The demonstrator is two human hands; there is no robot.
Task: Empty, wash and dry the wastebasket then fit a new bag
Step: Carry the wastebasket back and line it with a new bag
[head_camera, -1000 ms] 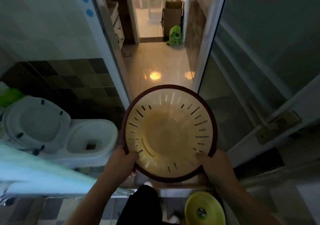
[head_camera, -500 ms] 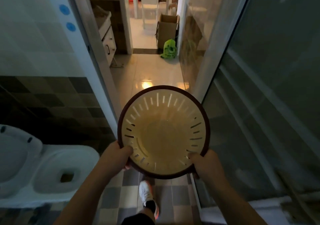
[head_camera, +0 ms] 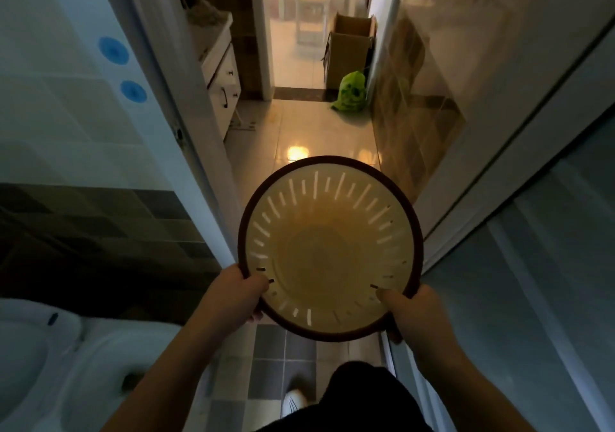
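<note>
Slotted plastic wastebasket is up at centre frame, mouth toward the camera, empty, doorway beyond. It looks light, stiff, maybe slick if wet, so the dark rim is the place to grip. Left hand and right hand each curl over the near rim, thumbs inside.

Toilet, cardboard box, green bag

**Wastebasket held at the bathroom doorway**

Both hands grip the slotted yellow wastebasket by its dark rim, left hand and right hand on opposite sides. A toilet sits at left; a green bag lies beyond.
</note>
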